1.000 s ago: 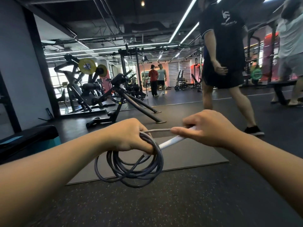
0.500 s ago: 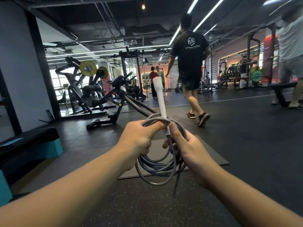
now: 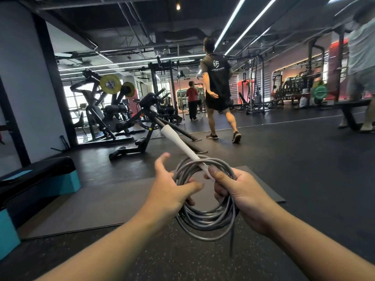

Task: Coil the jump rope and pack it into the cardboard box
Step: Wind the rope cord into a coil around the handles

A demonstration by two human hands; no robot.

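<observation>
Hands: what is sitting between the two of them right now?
In the head view, the coiled grey jump rope fills the gap between the left hand and right hand. Both grip it. Its white handle pokes upward.

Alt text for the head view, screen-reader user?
A person's left hand and right hand hold a coiled grey jump rope above a dark gym floor, the right hand also gripping its white handle. Beyond, a person in black walks away past weight machines.
</observation>
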